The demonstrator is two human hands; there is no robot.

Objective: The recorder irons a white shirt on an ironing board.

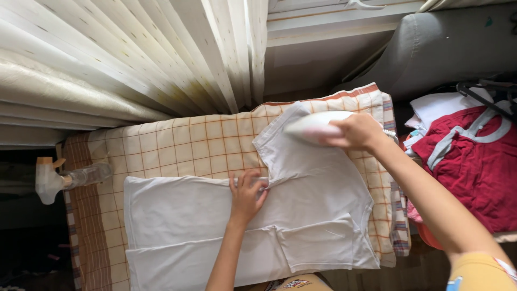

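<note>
A white T-shirt (301,215) lies spread flat on a board covered with a cream cloth checked in orange (183,148). My left hand (246,194) rests flat on the shirt near its side seam, fingers apart, pressing the fabric down. My right hand (358,131) grips the handle of a white iron (312,125), which sits on the shirt's sleeve at the far side of the board. The iron's underside is hidden.
A clear spray bottle with a white trigger (64,178) lies at the board's left end. Pleated cream curtains (124,59) hang beyond it. A pile of red and white clothes (474,156) sits at the right, with a grey cushion (447,43) above.
</note>
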